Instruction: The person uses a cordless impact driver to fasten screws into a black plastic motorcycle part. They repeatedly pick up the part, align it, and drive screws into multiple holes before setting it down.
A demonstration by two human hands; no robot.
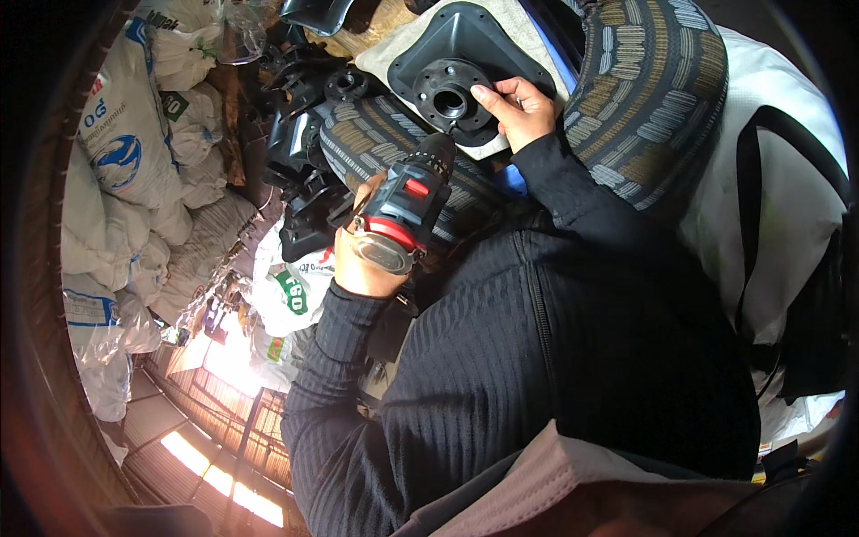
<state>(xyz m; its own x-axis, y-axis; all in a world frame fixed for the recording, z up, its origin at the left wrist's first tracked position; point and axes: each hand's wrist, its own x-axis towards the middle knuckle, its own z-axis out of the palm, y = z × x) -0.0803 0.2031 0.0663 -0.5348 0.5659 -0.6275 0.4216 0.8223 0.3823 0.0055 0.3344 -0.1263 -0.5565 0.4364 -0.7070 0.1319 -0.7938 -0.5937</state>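
Note:
My left hand [365, 268] is closed around a grey, black and red cordless drill [419, 190]. The drill's chuck points up and to the right, close to the lower edge of a black round flange [429, 92]. That flange, with a central hole and small holes around it, lies on a black tapered plastic housing [461, 40]. My right hand [519, 109] pinches the flange's right side between thumb and fingers. Beneath the housing is a pale cloth [390, 59] over my lap. Whether the drill tip touches the flange, I cannot tell.
Several black plastic parts [304, 134] are heaped to the left of my knee in patterned trousers [649, 98]. Stacked white sacks [125, 170] fill the far left. On the right stands a large white bag [774, 206] with black straps.

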